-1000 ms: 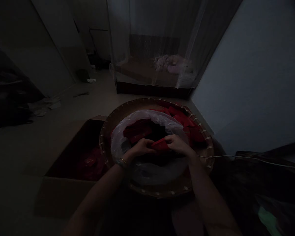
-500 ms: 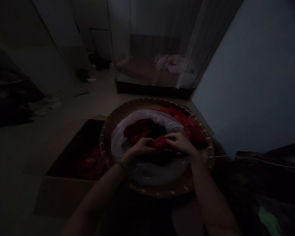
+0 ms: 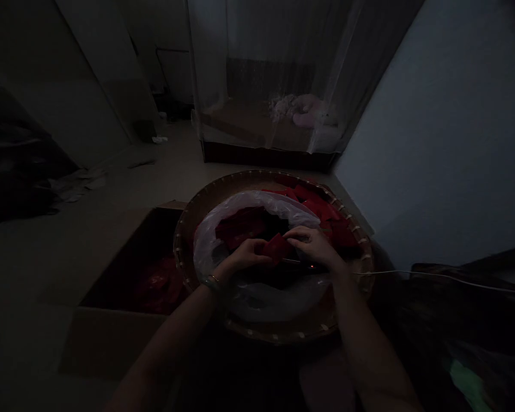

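Observation:
Between my two hands is a small red envelope [image 3: 276, 248], held over the dark middle of a round woven bamboo tray [image 3: 210, 189]. My left hand [image 3: 246, 256], with a bracelet at the wrist, is closed on its left side. The fingers of my right hand [image 3: 311, 243] pinch its upper right corner. Just below them shows a small orange light [image 3: 312, 266] beside a thin pale bar; the object it belongs to is too dark to make out. A translucent plastic bag [image 3: 210, 229] rings this spot, with red packets [image 3: 244, 223] inside.
More red envelopes [image 3: 317, 206] lie along the tray's far right side. At the left stands an open cardboard box [image 3: 107, 337] holding red packets [image 3: 161, 283]. A white cable [image 3: 433, 274] runs off to the right. Behind are a netted bed [image 3: 257, 129] and a pale wall [image 3: 455, 131].
The red envelope has tilted, its right side rising. My right hand has moved slightly up along it, and the small light below has come into view.

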A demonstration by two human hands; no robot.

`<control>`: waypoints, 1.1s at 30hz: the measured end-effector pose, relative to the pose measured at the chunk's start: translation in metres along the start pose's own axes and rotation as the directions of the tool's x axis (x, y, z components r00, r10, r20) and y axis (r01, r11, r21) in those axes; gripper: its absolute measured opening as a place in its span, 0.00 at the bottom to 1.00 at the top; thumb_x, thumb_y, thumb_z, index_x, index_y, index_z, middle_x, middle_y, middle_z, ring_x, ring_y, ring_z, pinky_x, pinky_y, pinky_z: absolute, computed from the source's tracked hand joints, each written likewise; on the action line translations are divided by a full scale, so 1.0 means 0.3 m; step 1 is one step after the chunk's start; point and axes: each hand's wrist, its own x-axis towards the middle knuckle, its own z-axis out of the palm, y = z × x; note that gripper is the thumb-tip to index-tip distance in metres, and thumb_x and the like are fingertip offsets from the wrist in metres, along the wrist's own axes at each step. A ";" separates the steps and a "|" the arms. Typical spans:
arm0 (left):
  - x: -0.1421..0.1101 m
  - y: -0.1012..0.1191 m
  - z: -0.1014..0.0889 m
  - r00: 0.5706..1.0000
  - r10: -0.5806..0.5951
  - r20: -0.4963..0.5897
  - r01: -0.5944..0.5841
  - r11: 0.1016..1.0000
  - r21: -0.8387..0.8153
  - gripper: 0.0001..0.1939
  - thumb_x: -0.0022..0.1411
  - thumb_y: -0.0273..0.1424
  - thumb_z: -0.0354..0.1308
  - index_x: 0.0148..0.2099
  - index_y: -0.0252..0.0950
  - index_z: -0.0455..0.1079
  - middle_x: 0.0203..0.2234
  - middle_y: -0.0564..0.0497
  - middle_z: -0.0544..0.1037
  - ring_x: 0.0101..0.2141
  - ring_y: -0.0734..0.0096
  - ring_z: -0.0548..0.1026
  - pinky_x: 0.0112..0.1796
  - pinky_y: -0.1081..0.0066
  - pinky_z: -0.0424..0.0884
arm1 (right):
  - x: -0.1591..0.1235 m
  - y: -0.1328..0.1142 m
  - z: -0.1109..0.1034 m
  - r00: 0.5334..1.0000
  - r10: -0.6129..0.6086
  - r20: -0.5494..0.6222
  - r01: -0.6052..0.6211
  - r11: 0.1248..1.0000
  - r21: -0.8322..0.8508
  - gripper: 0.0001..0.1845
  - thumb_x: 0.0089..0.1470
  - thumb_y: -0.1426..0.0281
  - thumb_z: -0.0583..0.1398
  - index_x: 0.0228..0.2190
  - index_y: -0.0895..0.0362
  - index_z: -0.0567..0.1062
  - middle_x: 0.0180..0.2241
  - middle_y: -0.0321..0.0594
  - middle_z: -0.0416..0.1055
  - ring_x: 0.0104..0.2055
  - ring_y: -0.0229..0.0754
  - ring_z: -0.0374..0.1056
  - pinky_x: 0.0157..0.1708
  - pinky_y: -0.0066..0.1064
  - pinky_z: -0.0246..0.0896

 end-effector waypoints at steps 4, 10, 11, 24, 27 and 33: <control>-0.009 -0.001 0.001 0.998 -0.021 0.064 0.021 1.000 0.010 0.22 0.46 0.31 0.65 0.45 0.31 0.71 0.34 0.49 0.77 0.32 0.69 0.73 0.33 0.73 0.67 | -0.014 -0.028 -0.009 0.997 0.024 0.069 -0.026 0.999 0.022 0.09 0.45 0.69 0.59 0.30 0.57 0.78 0.33 0.40 0.74 0.37 0.41 0.69 0.39 0.31 0.63; -0.015 0.015 0.001 0.997 -0.023 0.068 0.020 0.999 0.048 0.21 0.46 0.31 0.65 0.44 0.30 0.72 0.32 0.50 0.77 0.31 0.70 0.73 0.32 0.74 0.68 | -0.021 -0.035 -0.004 0.947 0.059 0.315 -0.088 0.993 0.081 0.14 0.45 0.68 0.58 0.34 0.58 0.79 0.34 0.37 0.75 0.37 0.42 0.69 0.37 0.29 0.63; -0.016 0.016 0.001 0.996 -0.024 0.084 0.019 0.998 0.059 0.20 0.46 0.31 0.65 0.43 0.30 0.72 0.32 0.50 0.77 0.31 0.70 0.73 0.31 0.75 0.68 | -0.022 -0.036 0.004 0.924 0.092 0.371 -0.131 0.988 0.081 0.15 0.45 0.67 0.59 0.35 0.58 0.79 0.33 0.35 0.76 0.35 0.42 0.69 0.35 0.29 0.63; -0.006 0.001 -0.001 0.994 0.011 0.105 -0.015 0.999 0.030 0.21 0.47 0.34 0.65 0.44 0.31 0.72 0.33 0.48 0.78 0.32 0.68 0.74 0.34 0.73 0.68 | -0.014 -0.061 0.012 0.964 0.170 0.204 -0.172 0.985 -0.011 0.14 0.42 0.67 0.59 0.30 0.60 0.80 0.28 0.37 0.76 0.31 0.41 0.69 0.29 0.27 0.62; -0.003 -0.005 -0.001 0.996 0.017 0.088 -0.019 1.000 0.013 0.22 0.46 0.33 0.66 0.45 0.31 0.71 0.35 0.48 0.78 0.34 0.68 0.74 0.35 0.72 0.68 | -0.008 -0.053 0.017 0.979 0.149 0.138 -0.146 0.989 -0.029 0.13 0.43 0.66 0.59 0.28 0.61 0.79 0.28 0.39 0.75 0.32 0.41 0.68 0.30 0.27 0.61; 0.000 0.000 0.002 0.999 -0.003 0.049 0.005 0.999 -0.031 0.21 0.45 0.32 0.66 0.43 0.30 0.71 0.33 0.48 0.77 0.32 0.69 0.74 0.34 0.72 0.68 | -0.009 -0.051 0.021 0.958 0.107 0.267 -0.135 0.987 0.088 0.19 0.51 0.59 0.55 0.30 0.60 0.78 0.29 0.38 0.75 0.30 0.40 0.68 0.30 0.28 0.61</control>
